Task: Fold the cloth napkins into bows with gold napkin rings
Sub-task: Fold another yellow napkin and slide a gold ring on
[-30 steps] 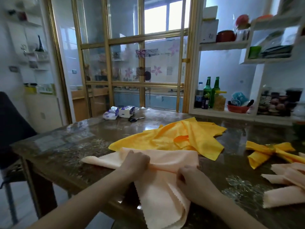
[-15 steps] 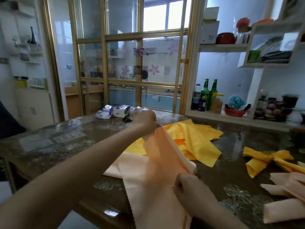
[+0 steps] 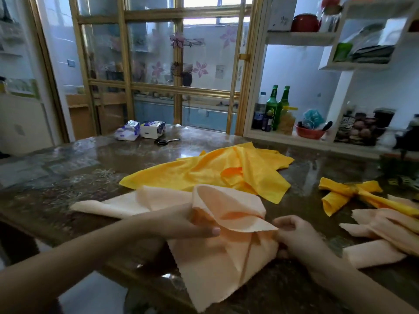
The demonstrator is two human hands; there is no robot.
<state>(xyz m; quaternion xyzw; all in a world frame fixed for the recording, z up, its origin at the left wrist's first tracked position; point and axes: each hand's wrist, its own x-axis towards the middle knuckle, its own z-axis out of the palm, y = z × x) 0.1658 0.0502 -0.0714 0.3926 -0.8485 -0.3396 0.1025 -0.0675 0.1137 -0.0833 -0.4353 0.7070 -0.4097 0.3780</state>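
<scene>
Peach napkin [image 3: 215, 259] lies at the near edge of the counter [image 3: 68, 168], partly hanging off. The left hand [image 3: 195, 225] grips its lifted fold and the right hand [image 3: 294, 234] pinches its corner. Behind lies a loose yellow napkin [image 3: 210, 171], with a yellow bow [image 3: 347, 196] to the right.

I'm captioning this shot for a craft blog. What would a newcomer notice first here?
First, the peach napkin at front centre, half folded, gripped by the left hand and pinched by the right hand. Behind it a loose yellow cloth lies rumpled on the table, and a yellow bow lies at the right.
</scene>
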